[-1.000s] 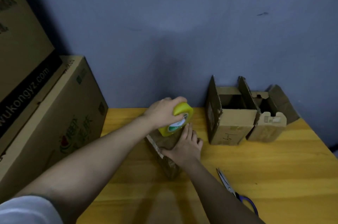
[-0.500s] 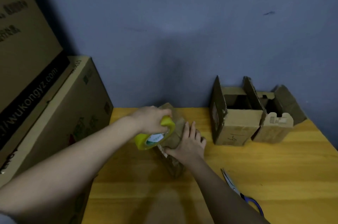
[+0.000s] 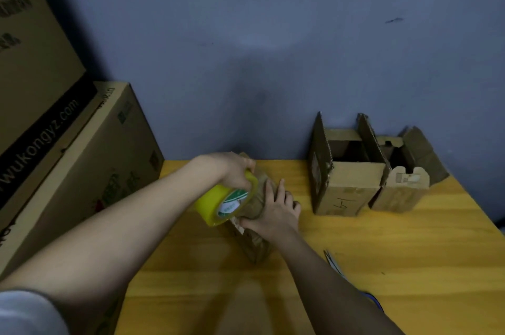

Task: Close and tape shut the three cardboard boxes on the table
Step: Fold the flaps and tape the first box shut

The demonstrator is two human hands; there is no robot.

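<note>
Gripping yellow tape roll point(image 3: 218, 202) in left hand point(image 3: 232, 170), right hand point(image 3: 270, 214) flat on box point(image 3: 255, 244)

Dim, soft-focus wide-angle view.
Pale light patch on wall point(image 3: 262, 42); edges darken and bow; forearm shadows on table point(image 3: 410, 266).

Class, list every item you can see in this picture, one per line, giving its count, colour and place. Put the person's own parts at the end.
small cardboard box: 1, brown, table centre, under both hands
open cardboard boxes: 2, brown, side by side at the table's back right, flaps up
tape roll: 1, yellow with a white and green label, against the small box
scissors: 1, blue handles, front right of the table, partly hidden by the right forearm
large cartons: 2, brown with print, stacked left of the table
table: 1, yellow wood
wall: 1, blue-grey, behind
left hand: 1, gripping the tape roll
right hand: 1, flat on the small box
</note>
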